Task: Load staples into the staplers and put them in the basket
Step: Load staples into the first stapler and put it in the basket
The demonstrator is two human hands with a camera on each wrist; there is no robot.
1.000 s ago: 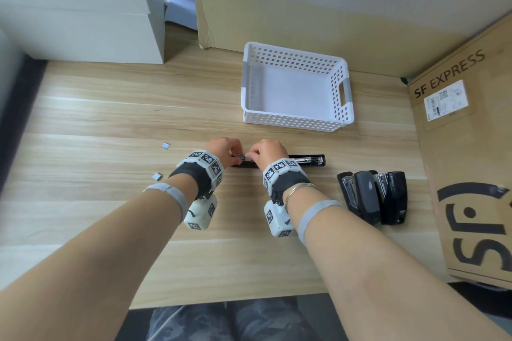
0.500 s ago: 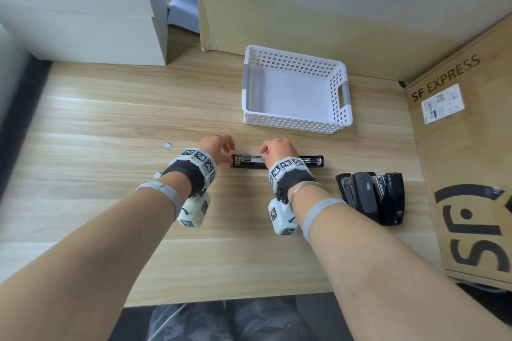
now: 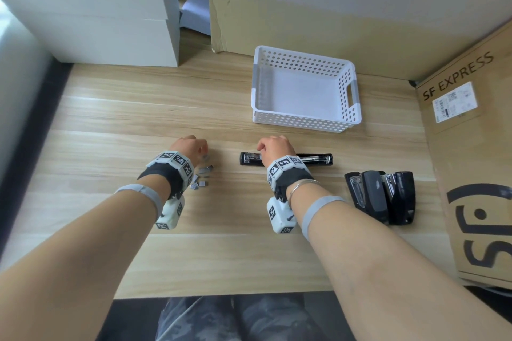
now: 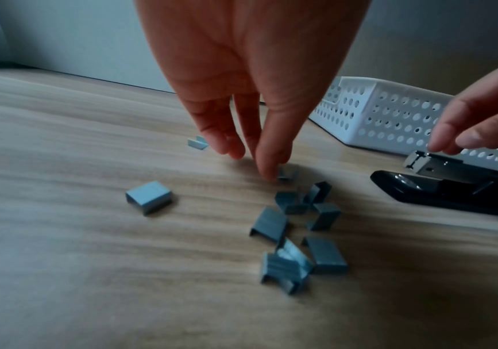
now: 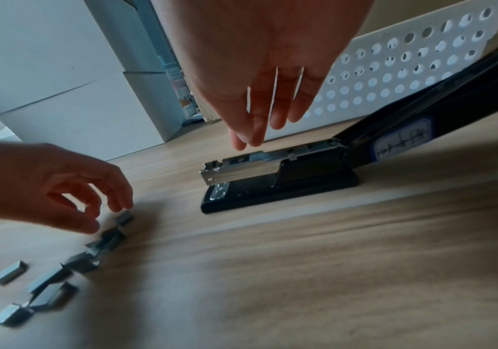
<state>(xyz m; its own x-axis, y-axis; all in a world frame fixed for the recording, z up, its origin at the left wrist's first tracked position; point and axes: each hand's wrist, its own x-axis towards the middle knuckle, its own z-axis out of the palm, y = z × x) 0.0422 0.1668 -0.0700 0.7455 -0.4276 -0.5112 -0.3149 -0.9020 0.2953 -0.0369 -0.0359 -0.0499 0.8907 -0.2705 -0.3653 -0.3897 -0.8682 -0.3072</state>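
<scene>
A black stapler (image 3: 315, 160) lies opened flat on the wooden table (image 3: 110, 124), its metal magazine (image 5: 241, 166) exposed at the left end. My right hand (image 3: 261, 148) hovers over that magazine with fingers straight, fingertips (image 5: 255, 134) just above or touching it. Several short staple strips (image 3: 203, 174) lie scattered left of the stapler. My left hand (image 3: 203, 151) reaches down to them; its thumb tip (image 4: 268, 171) touches one strip (image 4: 287, 172) and holds nothing. The white perforated basket (image 3: 304, 124) stands empty behind the stapler.
Two closed black staplers (image 3: 382, 196) lie side by side at the right. A large SF Express carton (image 3: 471, 174) borders the right edge, with white boxes (image 3: 110, 22) and a cardboard sheet (image 3: 304, 22) behind. One staple block (image 4: 149, 199) sits apart to the left.
My left hand has left the stapler's left end and moved left to the staple strips. My right hand stays over the opened magazine.
</scene>
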